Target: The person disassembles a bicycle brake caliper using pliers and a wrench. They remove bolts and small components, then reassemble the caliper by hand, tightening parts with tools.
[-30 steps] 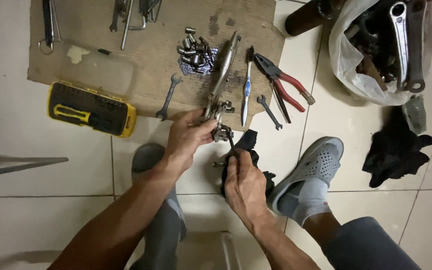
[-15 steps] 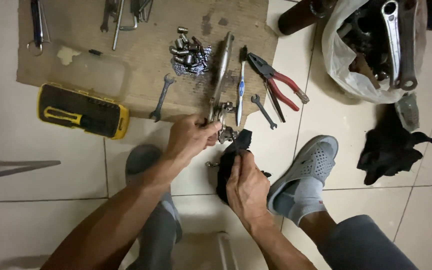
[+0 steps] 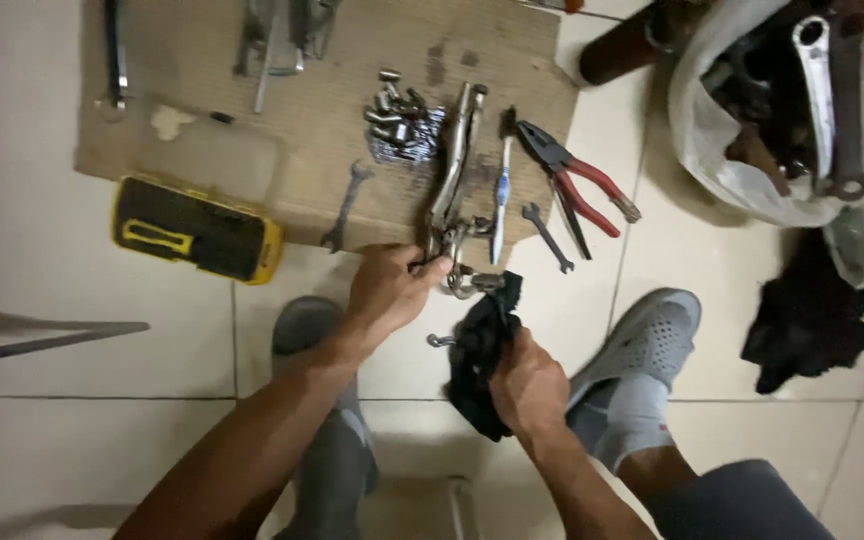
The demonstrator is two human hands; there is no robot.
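Small bright metal part with curved hook-like ends (image 3: 460, 282), held above the pale glossy floor tiles (image 3: 72, 330) at the near edge of a flat brown cardboard sheet (image 3: 332, 130). Left hand (image 3: 389, 290): grip closed on the part's upper end. Right hand (image 3: 529, 388): grip closed around a crumpled black cloth (image 3: 477, 350) touching the part. On the cardboard: long steel locking pliers (image 3: 455, 165), heaped short metal bolts (image 3: 399, 118), red-handled pliers (image 3: 577, 185). White plastic bag (image 3: 712, 150) holds dark metal parts.
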